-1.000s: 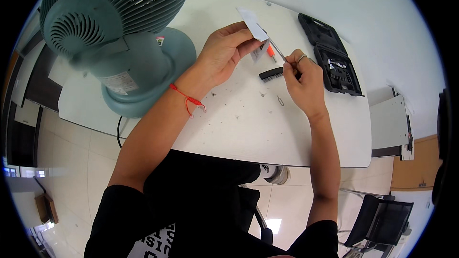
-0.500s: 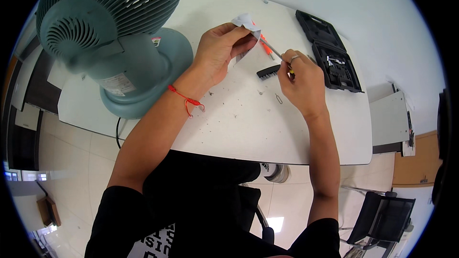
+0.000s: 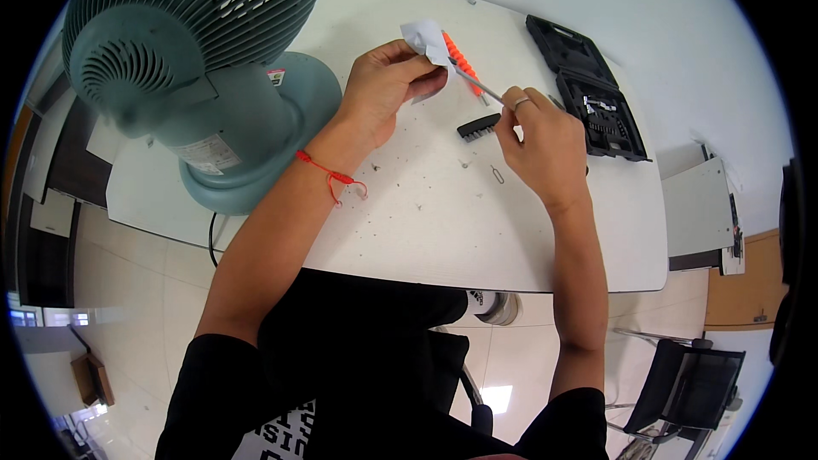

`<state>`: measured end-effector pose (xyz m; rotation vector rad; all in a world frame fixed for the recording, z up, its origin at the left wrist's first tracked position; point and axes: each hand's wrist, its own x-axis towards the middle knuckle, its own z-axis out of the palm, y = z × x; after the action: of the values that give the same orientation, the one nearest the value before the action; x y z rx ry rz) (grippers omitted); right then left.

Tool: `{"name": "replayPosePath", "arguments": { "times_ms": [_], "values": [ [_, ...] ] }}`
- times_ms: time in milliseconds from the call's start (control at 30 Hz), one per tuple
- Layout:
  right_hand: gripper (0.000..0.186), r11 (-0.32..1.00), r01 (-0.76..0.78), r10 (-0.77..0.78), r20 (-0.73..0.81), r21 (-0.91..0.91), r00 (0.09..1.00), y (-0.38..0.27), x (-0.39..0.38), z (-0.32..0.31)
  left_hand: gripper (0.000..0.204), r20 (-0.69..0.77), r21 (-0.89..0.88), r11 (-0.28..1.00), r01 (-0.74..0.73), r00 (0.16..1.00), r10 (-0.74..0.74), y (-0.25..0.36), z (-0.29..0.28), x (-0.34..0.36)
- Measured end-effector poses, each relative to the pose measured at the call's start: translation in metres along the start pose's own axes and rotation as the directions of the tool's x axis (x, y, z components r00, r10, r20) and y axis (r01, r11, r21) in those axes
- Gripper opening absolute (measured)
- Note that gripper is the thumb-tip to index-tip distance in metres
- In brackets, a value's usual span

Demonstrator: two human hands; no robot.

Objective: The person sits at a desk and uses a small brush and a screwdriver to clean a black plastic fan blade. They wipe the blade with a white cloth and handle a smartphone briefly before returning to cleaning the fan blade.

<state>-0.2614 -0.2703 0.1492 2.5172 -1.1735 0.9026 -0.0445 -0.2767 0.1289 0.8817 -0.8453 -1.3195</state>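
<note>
My left hand (image 3: 385, 85) pinches a crumpled white tissue (image 3: 426, 41) above the far part of the table, closed around it with thumb and fingers. A thin metal shaft of a screwdriver (image 3: 479, 83) runs from the tissue to my right hand (image 3: 545, 140). That hand is closed round the tool, and its handle is mostly hidden in the palm. Whether the tip lies inside the tissue or behind it I cannot tell. Behind the shaft lies an orange ribbed flexible rod (image 3: 460, 61). A black bit holder (image 3: 478, 128) rests just left of my right hand.
A green fan (image 3: 247, 119) stands at the left, its cord hanging over the edge. An open black tool case (image 3: 605, 123) lies at the back right. On the white table (image 3: 409, 238) are a small wire loop (image 3: 498, 175) and scattered dark crumbs. A black chair (image 3: 686, 388) stands lower right.
My left hand and the tissue have shifted slightly left, and more of the orange rod shows. My right hand has moved a little to the right with the screwdriver.
</note>
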Motion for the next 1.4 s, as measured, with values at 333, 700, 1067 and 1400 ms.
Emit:
{"name": "replayPosePath", "arguments": {
  "times_ms": [333, 700, 1067, 1400],
  "values": [
    [0.010, 0.988, -0.075, 0.078, -0.018, 0.132, 0.997, 0.023, 0.000, -0.002, 0.023, 0.007, 0.031, 0.997, -0.077, 0.997, 0.076, -0.005, 0.003, 0.003],
    [0.019, 0.668, -0.458, 0.457, 0.163, 0.586, 0.875, 0.019, 0.009, -0.007, 0.018, 0.126, -0.270, 0.963, -0.016, 0.991, 0.051, -0.010, 0.007, 0.002],
    [0.025, 0.407, -0.349, 0.457, 0.142, 0.844, 0.878, -0.021, -0.002, -0.001, 0.024, 0.268, -0.404, 0.911, 0.084, 0.963, 0.030, -0.023, 0.033, -0.027],
    [0.015, 0.554, -0.138, 0.389, -0.109, 0.821, 0.915, -0.022, -0.008, 0.014, 0.021, 0.361, -0.384, 0.910, 0.153, 0.933, -0.004, -0.032, 0.033, -0.031]
  ]
}}
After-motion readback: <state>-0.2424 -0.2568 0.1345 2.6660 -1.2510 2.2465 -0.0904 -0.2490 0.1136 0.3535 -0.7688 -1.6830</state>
